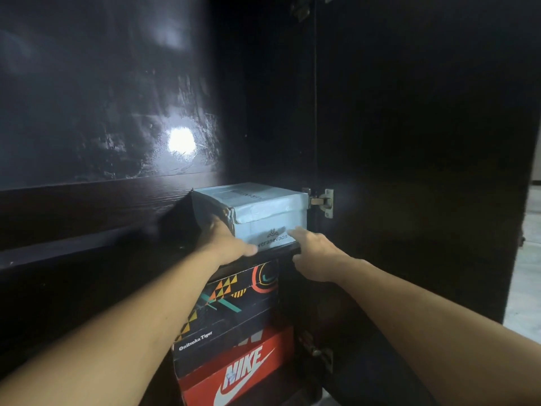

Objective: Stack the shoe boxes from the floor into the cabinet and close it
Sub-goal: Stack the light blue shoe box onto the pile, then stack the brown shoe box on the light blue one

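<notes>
While the grey box (263, 212) sits atop the stack inside the dark cabinet (102, 112), my left hand (225, 244) presses flat against its left front corner, fingers straight. My right hand (314, 253) touches its front face with extended fingers, gripping nothing. Beneath it lie the black patterned box (234, 303) and the red Nike box (248, 373).

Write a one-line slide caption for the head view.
Both hands push a pale grey cardboard shoe box atop two boxes inside the dark cabinet.
</notes>
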`<state>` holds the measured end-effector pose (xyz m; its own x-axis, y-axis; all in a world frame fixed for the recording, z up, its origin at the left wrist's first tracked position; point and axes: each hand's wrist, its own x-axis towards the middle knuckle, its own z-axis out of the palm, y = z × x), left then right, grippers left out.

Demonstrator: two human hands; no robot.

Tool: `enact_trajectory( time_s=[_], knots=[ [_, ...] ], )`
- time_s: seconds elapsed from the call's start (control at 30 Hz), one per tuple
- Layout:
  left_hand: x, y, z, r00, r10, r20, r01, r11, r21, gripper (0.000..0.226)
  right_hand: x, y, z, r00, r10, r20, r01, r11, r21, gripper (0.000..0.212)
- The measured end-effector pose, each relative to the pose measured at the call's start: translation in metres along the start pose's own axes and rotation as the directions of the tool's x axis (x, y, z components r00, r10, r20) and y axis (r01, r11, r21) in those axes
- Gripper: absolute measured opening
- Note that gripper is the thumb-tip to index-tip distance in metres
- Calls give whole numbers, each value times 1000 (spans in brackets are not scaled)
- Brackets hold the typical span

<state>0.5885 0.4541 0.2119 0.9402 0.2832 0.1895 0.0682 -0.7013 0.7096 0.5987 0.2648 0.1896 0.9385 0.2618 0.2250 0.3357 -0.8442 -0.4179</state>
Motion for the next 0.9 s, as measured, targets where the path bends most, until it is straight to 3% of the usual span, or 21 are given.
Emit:
enact_trajectory(
  time_s=[0.13,0.33,0.63,0.77,0.83,0.9],
  knots=[
    [-45,18,-11,986,10,166,-34,989,143,88,-45,13,-29,998,60,-22,-60,998,9,53],
    [-125,58,-10,904,57,424,-223,909,353,56,-134,38,-75,989,150,-16,-150,988,24,54],
    [-254,130,45,681,171,712,-498,821,279,65,-300,91,-129,949,313,-45,-315,947,-55,38],
    [-303,157,88,563,211,799,-541,825,164,74,-374,125,-144,893,449,-33,-450,892,-52,40],
    [-337,176,127,469,206,859,-600,788,139,77,-427,153,-154,841,538,-52,-540,839,-61,42],
    [-349,177,142,440,221,870,-605,790,105,76,-446,164,-155,820,572,-30,-572,817,-71,43]
  ],
)
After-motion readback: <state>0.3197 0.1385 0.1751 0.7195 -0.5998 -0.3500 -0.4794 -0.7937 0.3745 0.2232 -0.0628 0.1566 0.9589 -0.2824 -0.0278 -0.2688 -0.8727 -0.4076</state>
